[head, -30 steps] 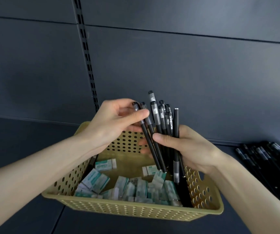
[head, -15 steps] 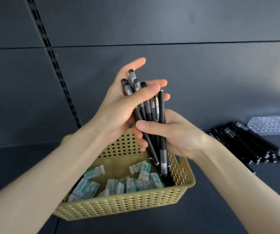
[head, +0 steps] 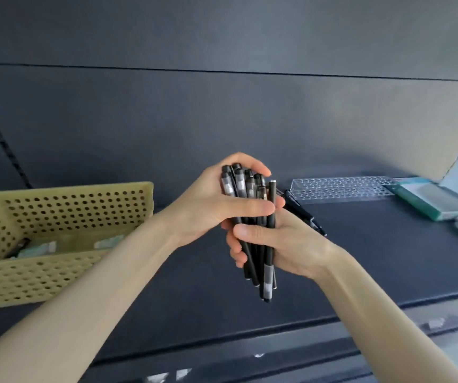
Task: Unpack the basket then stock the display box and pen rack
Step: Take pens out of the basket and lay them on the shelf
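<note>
Together, both hands clamp one bundle of black pens (head: 267,275), held close to upright in the air above the dark shelf (head: 388,261). The left hand (head: 211,208) takes the upper part: its thumb lies across the front of the barrels and its fingers curl over the grey-banded tops. The right hand (head: 288,244) grips lower down, thumb pressed across the front and fingers wrapped round behind, so the lower ends of the pens stick out below its palm. Just behind the right hand a few loose pens (head: 303,215) lie on the shelf, next to the near end of the clear perforated pen rack (head: 338,187), which stands along the back panel (head: 222,120). Farther right sits the teal display box (head: 437,205) with its lid tilted up, and a small pale block, too blurred to identify, lies beside it. Well apart on the left stands the yellow perforated basket (head: 64,208), with a few pale eraser packs (head: 40,248) on its floor.
</note>
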